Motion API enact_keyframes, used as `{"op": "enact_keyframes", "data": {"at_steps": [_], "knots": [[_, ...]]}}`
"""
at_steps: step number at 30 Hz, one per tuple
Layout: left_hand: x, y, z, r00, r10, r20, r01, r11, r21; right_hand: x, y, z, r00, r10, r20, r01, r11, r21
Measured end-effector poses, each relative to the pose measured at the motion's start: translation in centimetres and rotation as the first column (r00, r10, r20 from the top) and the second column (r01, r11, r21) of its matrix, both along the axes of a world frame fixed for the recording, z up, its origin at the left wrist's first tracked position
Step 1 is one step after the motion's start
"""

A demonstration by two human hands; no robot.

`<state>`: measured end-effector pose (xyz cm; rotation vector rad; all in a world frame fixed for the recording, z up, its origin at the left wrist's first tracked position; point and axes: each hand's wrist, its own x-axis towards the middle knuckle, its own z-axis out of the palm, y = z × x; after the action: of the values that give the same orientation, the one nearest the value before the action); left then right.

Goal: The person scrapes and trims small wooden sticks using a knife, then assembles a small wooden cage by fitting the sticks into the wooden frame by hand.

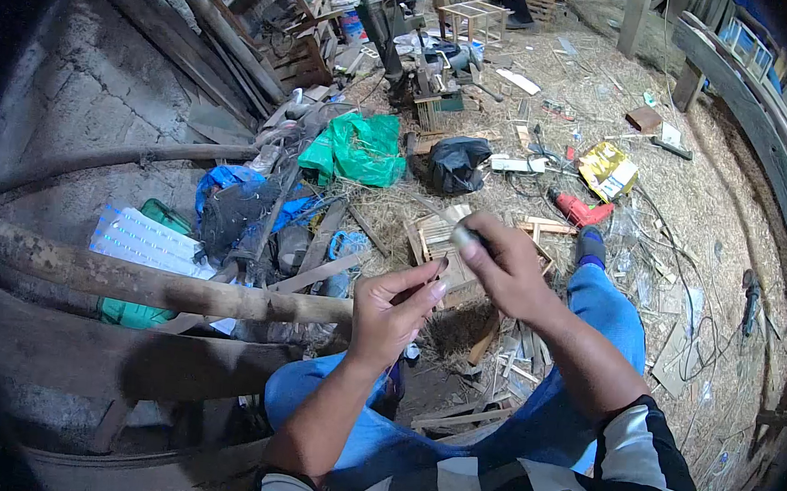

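My left hand (395,317) is raised in front of my knees, thumb and fingers pinched together on something too small to make out. Just above and to its right, my right hand (505,261) is closed round a small pale, rounded object (462,237) that shows between thumb and fingers. The two hands are close together but apart. Below and behind them on the ground lies a small slatted wooden piece (445,229).
A wooden pole (162,286) runs in from the left beside my knee. On the ground ahead are a green bag (356,147), a black bag (458,163), a red drill (580,208), a yellow packet (607,169), cables and wood scraps. A person's foot (519,22) shows at the top.
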<state>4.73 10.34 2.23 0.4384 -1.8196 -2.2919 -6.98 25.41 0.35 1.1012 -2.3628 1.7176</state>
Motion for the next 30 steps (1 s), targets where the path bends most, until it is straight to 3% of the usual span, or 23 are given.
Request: {"op": "enact_keyframes", "data": {"at_steps": [1, 2, 5, 9, 10, 11, 13, 17, 24, 25, 27, 30], "knots": [[0.0, -0.2, -0.4, 0.999, -0.034, 0.004, 0.035, 0.998, -0.047, 0.6, -0.3, 0.0, 0.978, 0.15, 0.141, -0.129, 0.98, -0.149], [0.1, -0.3, -0.6, 0.998, -0.069, 0.01, 0.07, 0.993, -0.095, 0.9, -0.5, 0.1, 0.95, 0.224, 0.215, -0.186, 0.965, -0.186], [0.0, -0.2, -0.5, 0.995, -0.069, 0.067, 0.075, 0.992, -0.101, 0.2, -0.7, -0.8, 0.894, 0.25, 0.373, -0.188, 0.962, -0.196], [-0.2, -0.2, -0.2, 0.992, -0.09, 0.084, 0.092, 0.996, -0.016, -0.5, -0.4, -0.1, 0.921, 0.168, 0.353, -0.104, 0.976, -0.192], [-0.2, -0.2, -0.3, 0.995, -0.071, 0.077, 0.073, 0.997, -0.021, -0.2, -0.4, 0.2, 0.97, 0.076, 0.229, -0.03, 0.98, -0.198], [-0.1, -0.3, -0.3, 0.996, -0.05, 0.07, 0.052, 0.998, -0.026, 0.0, -0.1, 0.2, 0.971, 0.078, 0.228, -0.031, 0.979, -0.2], [-0.3, -0.2, -0.2, 0.999, -0.02, 0.037, 0.022, 0.999, -0.035, 0.1, 0.5, 0.3, 0.996, -0.067, -0.063, 0.07, 0.997, 0.042], [-0.2, -0.8, -0.1, 0.997, -0.042, -0.069, 0.037, 0.997, -0.071, 1.4, 0.4, 0.3, 0.948, 0.021, -0.319, 0.012, 0.995, 0.101], [-0.2, -0.8, -0.2, 0.989, -0.086, -0.121, 0.082, 0.996, -0.038, 0.9, 0.5, 0.0, 0.903, -0.01, -0.43, 0.064, 0.992, 0.112], [-0.3, -0.6, -0.1, 0.996, -0.031, -0.081, 0.029, 0.999, -0.02, 0.6, 0.5, -0.1, 0.903, -0.011, -0.43, 0.065, 0.992, 0.111], [-0.4, -0.7, -0.1, 0.999, 0.025, -0.042, -0.025, 1.0, -0.004, -0.3, 0.4, -0.8, 0.87, -0.099, -0.483, 0.173, 0.978, 0.112], [-0.2, -0.9, -0.2, 0.999, 0.025, -0.043, -0.022, 0.999, 0.048, -1.8, 0.7, -1.0, 0.891, -0.199, -0.407, 0.262, 0.959, 0.105]]}}
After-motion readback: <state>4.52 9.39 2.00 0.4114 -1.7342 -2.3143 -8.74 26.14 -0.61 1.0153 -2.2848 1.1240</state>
